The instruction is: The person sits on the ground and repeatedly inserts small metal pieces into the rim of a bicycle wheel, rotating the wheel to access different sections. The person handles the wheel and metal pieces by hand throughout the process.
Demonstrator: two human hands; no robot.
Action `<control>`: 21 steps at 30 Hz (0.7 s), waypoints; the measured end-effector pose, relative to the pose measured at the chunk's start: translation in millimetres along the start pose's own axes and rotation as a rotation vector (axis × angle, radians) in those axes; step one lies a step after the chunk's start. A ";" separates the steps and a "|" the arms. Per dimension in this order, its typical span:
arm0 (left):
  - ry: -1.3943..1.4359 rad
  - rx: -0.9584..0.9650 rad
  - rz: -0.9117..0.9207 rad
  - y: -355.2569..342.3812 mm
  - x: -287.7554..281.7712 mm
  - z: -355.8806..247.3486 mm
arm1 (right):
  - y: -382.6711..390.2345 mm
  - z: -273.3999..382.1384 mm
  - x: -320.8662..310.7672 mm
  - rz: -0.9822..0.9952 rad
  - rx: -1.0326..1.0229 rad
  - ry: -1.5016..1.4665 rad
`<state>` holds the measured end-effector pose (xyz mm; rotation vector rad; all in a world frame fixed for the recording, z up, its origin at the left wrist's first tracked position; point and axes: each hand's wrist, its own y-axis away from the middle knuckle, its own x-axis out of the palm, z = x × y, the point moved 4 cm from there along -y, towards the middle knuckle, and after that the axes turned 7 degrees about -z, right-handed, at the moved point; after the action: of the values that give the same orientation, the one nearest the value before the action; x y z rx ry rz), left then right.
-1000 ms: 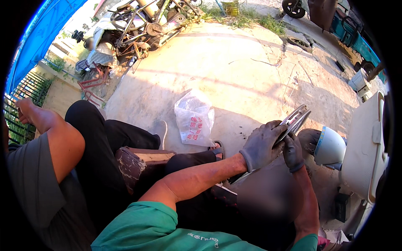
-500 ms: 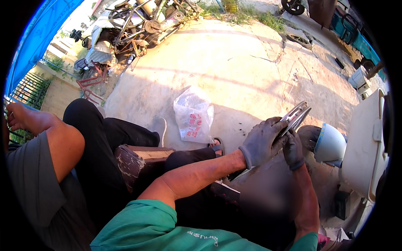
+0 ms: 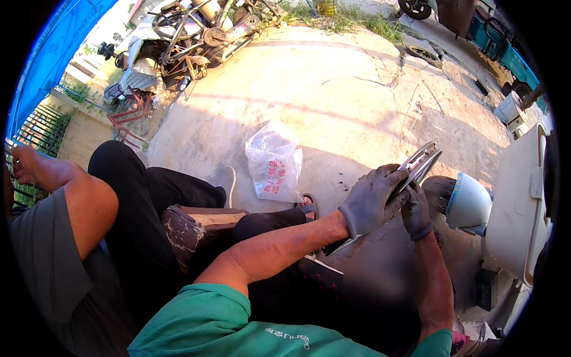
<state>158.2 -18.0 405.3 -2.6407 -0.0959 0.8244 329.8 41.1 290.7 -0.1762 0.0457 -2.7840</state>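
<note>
My left hand [image 3: 372,199], in a grey work glove, is closed on a thin silvery curved metal rim [image 3: 425,157], its fingers bent around the near edge. The rim is seen nearly edge-on and tilts up and away to the right; its kind is unclear. My right hand [image 3: 416,211], also in a dark grey glove, grips the same rim from below and to the right. The gloves hide the middle of the rim. Right of my hands are a dark rounded thing [image 3: 439,193] and a white rounded piece [image 3: 470,205] with a dotted band.
A clear plastic bag [image 3: 273,163] with red print lies on the concrete. On the left sits a person in a grey garment [image 3: 50,232]. Scrap metal [image 3: 208,35] is heaped at the back left. A cream box-like piece [image 3: 517,208] stands right; a tyre [image 3: 423,56] lies far off.
</note>
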 end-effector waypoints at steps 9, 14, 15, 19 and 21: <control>-0.006 -0.019 0.018 1.5 0.7 2.0 | -1.7 -0.4 12.2 0.041 0.101 -0.224; 0.015 -0.035 0.026 -1.2 0.7 -0.5 | -1.1 -14.6 -2.5 0.013 0.177 -0.343; 0.018 -0.036 0.029 -1.3 0.9 -0.5 | -1.2 -17.2 -5.1 0.038 0.219 -0.380; 0.010 -0.017 0.022 -1.0 2.6 1.2 | -2.1 -14.3 1.5 0.073 0.186 -0.327; 0.013 -0.005 0.013 -0.8 2.7 1.5 | -1.4 -2.2 9.3 0.063 0.127 -0.263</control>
<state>159.6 -16.3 403.1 -2.6532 -0.0778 0.8120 320.3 39.3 289.6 -0.4970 -0.1871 -2.6666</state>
